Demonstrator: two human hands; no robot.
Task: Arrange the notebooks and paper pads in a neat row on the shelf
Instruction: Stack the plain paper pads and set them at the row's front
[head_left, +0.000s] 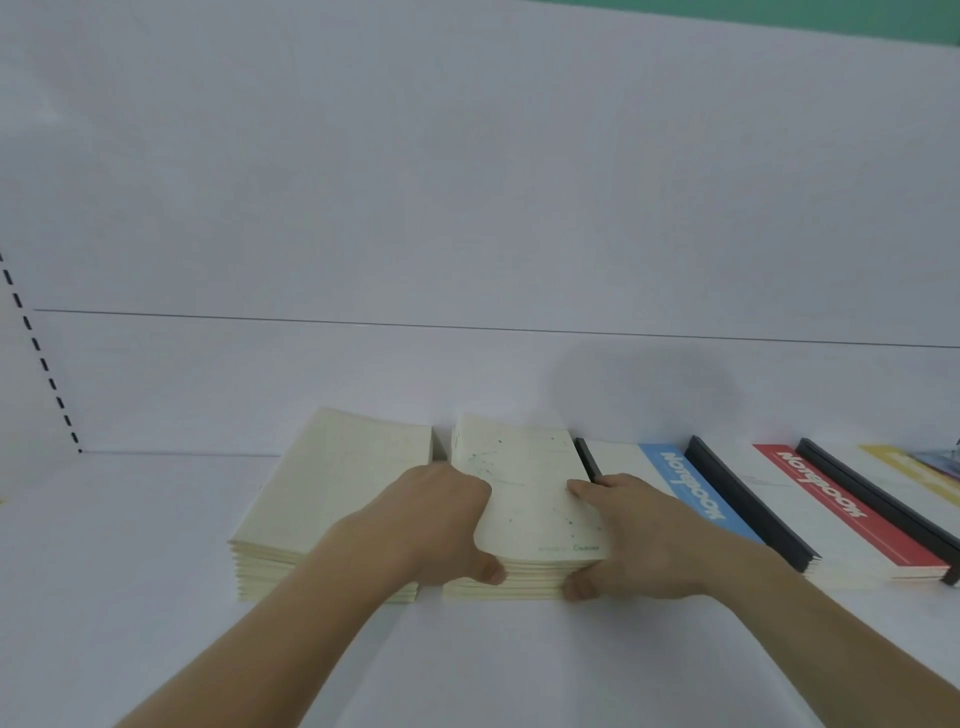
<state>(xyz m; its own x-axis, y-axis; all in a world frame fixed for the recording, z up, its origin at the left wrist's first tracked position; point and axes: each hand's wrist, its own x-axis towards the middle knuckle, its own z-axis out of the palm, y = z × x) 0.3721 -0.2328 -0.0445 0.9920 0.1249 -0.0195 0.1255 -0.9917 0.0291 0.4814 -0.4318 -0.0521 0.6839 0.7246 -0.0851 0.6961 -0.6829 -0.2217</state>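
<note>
Two stacks of cream notebooks lie side by side on the white shelf (156, 597). The left stack (322, 493) lies untouched. Both hands grip the right stack (524, 488), whose top cover has green speckles. My left hand (441, 525) holds its left edge, thumb on the front edge of the pile. My right hand (623, 535) holds its right edge, thumb at the front corner and fingers on the top cover. To the right lie a blue-striped pad (691, 493), a red-striped pad (831, 509) and a yellow-striped pad (914, 467), each with a black binding.
The white back panel (467, 208) rises right behind the stacks. A slotted upright (36, 343) stands at the far left. Bare shelf surface spreads to the left and in front of the stacks.
</note>
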